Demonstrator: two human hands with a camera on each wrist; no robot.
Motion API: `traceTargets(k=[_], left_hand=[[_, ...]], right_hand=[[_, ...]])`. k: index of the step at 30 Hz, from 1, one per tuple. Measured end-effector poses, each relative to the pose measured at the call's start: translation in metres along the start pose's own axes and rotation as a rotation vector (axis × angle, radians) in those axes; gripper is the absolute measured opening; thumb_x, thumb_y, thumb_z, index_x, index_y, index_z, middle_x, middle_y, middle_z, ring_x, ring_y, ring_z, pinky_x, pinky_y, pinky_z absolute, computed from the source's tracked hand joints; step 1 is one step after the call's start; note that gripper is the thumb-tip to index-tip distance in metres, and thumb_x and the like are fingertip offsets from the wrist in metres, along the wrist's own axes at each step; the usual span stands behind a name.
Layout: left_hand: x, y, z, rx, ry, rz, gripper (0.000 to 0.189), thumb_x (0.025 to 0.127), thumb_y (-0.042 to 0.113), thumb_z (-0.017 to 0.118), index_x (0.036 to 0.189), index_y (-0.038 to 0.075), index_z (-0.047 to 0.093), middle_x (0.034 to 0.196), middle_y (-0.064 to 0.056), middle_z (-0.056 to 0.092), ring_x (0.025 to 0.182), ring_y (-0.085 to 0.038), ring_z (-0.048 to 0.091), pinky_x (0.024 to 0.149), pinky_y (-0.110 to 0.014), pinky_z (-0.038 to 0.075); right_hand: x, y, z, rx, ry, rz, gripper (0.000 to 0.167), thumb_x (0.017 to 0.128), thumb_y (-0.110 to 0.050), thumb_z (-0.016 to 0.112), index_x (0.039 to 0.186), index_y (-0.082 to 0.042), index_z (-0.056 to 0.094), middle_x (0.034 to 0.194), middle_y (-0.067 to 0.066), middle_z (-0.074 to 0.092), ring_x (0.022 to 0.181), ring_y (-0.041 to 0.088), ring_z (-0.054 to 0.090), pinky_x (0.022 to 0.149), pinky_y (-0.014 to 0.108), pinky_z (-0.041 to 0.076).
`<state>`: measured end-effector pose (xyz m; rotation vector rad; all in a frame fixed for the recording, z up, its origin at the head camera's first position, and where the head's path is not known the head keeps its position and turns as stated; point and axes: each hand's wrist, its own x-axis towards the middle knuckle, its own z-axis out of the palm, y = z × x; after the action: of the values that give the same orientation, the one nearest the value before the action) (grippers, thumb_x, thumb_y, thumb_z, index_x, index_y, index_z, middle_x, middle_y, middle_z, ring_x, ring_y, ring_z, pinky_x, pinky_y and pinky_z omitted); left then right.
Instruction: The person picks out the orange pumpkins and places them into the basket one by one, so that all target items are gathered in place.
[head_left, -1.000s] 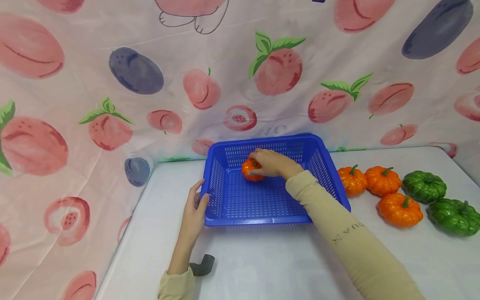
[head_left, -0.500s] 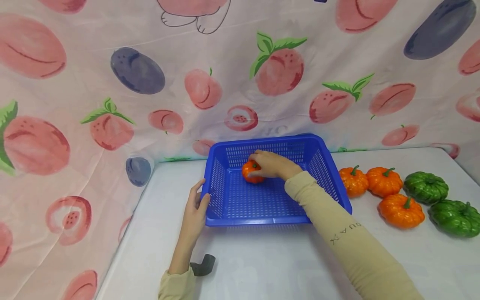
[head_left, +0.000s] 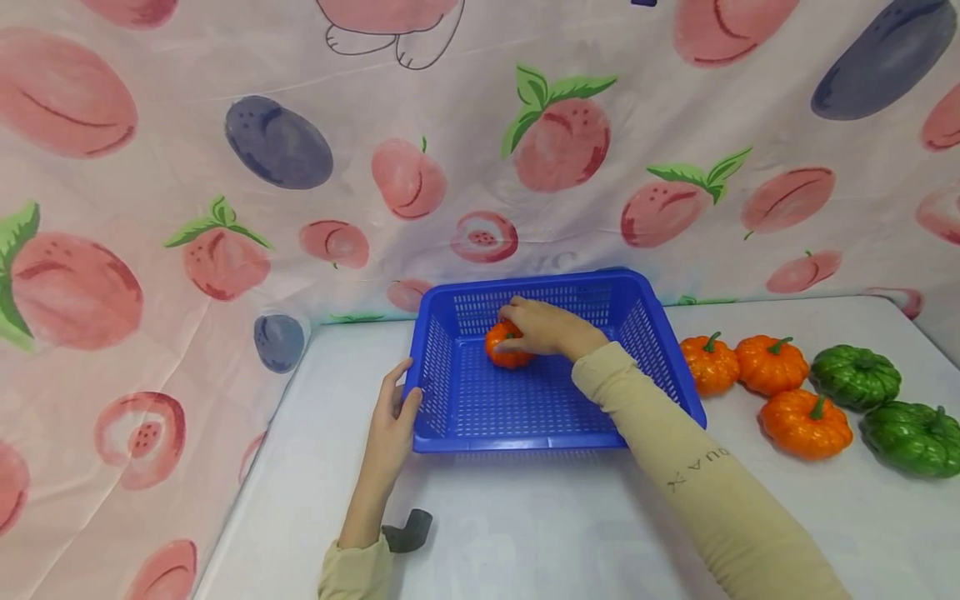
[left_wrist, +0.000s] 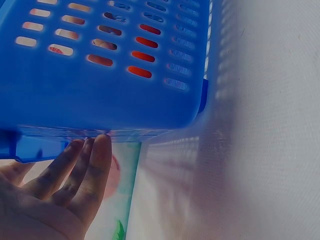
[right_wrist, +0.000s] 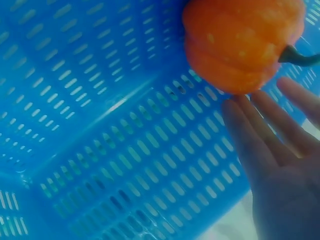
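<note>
A small orange pumpkin [head_left: 501, 354] with a green stem sits in the far left part of a blue plastic basket [head_left: 517, 443]. My right hand [head_left: 547, 327] holds it, thumb on the near side and fingers on the far side. In the right wrist view, the fingertips of the right hand [right_wrist: 280, 150] touch the pumpkin [right_wrist: 240, 45] at its edge. My left hand [head_left: 393, 417] is at the basket's left side, its thumb by the rim. Seen from the left wrist, nearly straight fingers [left_wrist: 92, 175] touch the outside of the basket [left_wrist: 100, 95].
Right of the basket, on the white table [head_left: 525, 533], lie several more pumpkins: orange ones [head_left: 806, 427] and green ones [head_left: 911, 437]. A fruit-printed cloth [head_left: 450, 125] hangs behind and at the left. A dark curved piece [head_left: 408, 532] is beside my left wrist.
</note>
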<state>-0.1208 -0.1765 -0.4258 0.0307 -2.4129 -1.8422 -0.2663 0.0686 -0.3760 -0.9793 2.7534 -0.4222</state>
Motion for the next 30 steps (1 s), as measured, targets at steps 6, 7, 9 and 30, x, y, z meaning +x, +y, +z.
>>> traceTargets(k=[6, 7, 9, 30], left_hand=[[0.0, 0.0, 0.0, 0.001, -0.004, 0.001, 0.048, 0.107, 0.021, 0.045, 0.153, 0.017, 0.034, 0.131, -0.026, 0.057, 0.116, -0.037, 0.058, 0.099, -0.05, 0.043], [0.0, 0.0, 0.0, 0.002, -0.004, 0.001, 0.048, 0.107, 0.021, 0.045, 0.153, 0.017, 0.034, 0.131, -0.025, 0.058, 0.116, -0.037, 0.058, 0.099, -0.05, 0.043], [0.0, 0.0, 0.0, 0.004, -0.004, -0.001, 0.048, 0.107, 0.021, 0.045, 0.153, 0.018, 0.034, 0.131, -0.025, 0.058, 0.116, -0.036, 0.058, 0.098, -0.05, 0.043], [-0.001, 0.002, 0.0, -0.012, -0.009, -0.01, 0.048, 0.107, 0.019, 0.044, 0.154, 0.017, 0.033, 0.13, -0.026, 0.058, 0.115, -0.036, 0.059, 0.094, -0.04, 0.045]], right_hand=[[-0.003, -0.003, -0.006, -0.002, -0.017, 0.016, 0.064, 0.095, -0.045, 0.064, 0.139, 0.0, 0.053, 0.148, 0.029, 0.042, 0.139, 0.042, 0.04, 0.114, 0.05, 0.032], [-0.003, -0.003, -0.007, -0.009, -0.018, 0.015, 0.064, 0.095, -0.045, 0.064, 0.139, 0.0, 0.052, 0.149, 0.028, 0.042, 0.14, 0.042, 0.039, 0.114, 0.051, 0.031], [-0.005, -0.004, -0.01, -0.026, -0.017, 0.011, 0.064, 0.095, -0.045, 0.064, 0.139, 0.0, 0.052, 0.148, 0.027, 0.043, 0.14, 0.041, 0.039, 0.114, 0.051, 0.031], [-0.032, -0.006, -0.031, -0.064, 0.058, -0.029, 0.059, 0.094, -0.037, 0.068, 0.139, -0.001, 0.054, 0.142, 0.019, 0.051, 0.136, 0.036, 0.044, 0.11, 0.05, 0.037]])
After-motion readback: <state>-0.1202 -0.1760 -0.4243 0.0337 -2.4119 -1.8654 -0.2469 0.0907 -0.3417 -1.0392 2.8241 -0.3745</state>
